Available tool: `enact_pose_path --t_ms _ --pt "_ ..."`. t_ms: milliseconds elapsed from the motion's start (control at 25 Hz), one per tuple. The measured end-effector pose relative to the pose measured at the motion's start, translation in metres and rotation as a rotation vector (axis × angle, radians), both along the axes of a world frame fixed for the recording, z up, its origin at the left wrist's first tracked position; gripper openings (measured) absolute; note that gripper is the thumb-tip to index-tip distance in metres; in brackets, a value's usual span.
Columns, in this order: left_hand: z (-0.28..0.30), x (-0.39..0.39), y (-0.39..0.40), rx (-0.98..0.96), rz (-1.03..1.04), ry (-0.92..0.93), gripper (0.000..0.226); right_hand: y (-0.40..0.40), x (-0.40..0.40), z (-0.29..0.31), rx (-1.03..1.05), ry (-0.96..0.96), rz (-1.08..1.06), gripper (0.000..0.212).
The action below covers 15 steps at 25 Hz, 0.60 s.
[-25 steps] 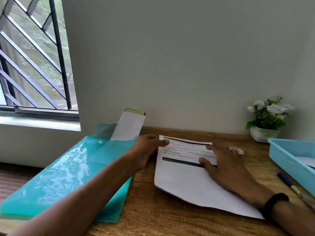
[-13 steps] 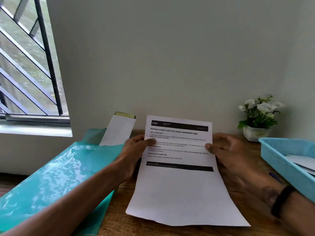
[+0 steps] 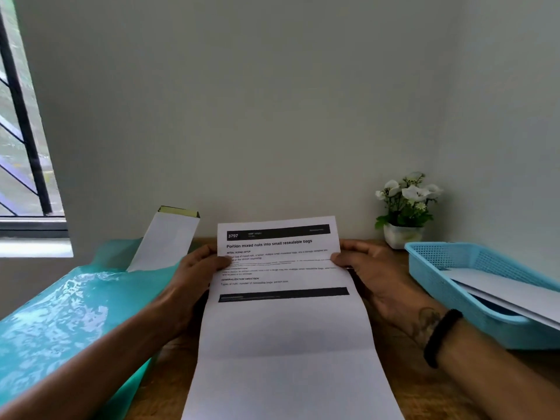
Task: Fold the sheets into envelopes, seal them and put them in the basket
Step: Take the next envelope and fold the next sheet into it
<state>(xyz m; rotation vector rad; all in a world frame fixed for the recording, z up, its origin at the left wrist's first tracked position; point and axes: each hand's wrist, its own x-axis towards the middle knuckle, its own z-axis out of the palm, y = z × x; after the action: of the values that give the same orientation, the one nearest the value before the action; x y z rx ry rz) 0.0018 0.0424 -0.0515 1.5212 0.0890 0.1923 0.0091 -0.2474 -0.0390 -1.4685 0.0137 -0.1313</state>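
A white printed sheet (image 3: 285, 328) with black bars and text is held up in front of me, above the wooden desk (image 3: 403, 386), its top edge raised toward the wall. My left hand (image 3: 194, 286) pinches its left edge, thumb on the print. My right hand (image 3: 372, 274) pinches the right edge at the same height. A faint crease crosses the sheet's lower half. A white envelope (image 3: 165, 241) sticks up out of a teal plastic folder (image 3: 69, 322) at the left. The light-blue basket (image 3: 448, 274) stands at the right with white paper inside.
A small white pot of white flowers (image 3: 404, 207) stands against the wall behind the basket. A barred window (image 3: 21, 131) is at the far left. The pale wall rises directly behind the desk.
The sheet lay flat on the desk under both hands a second ago. Both hands have lifted it by its side edges and turned it straight, upright and closer to me.
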Motion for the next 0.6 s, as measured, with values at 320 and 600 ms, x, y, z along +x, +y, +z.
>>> enact_pose_path --t_ms 320,600 --pt "0.0031 -0.002 -0.005 0.013 -0.004 -0.032 0.019 -0.0026 0.0053 0.0005 0.071 0.043 0.029 0.026" --pt "0.0063 -0.0079 -0.0062 0.01 -0.025 -0.008 0.024 -0.0017 -0.0017 0.0048 0.095 0.059 0.084 0.026"
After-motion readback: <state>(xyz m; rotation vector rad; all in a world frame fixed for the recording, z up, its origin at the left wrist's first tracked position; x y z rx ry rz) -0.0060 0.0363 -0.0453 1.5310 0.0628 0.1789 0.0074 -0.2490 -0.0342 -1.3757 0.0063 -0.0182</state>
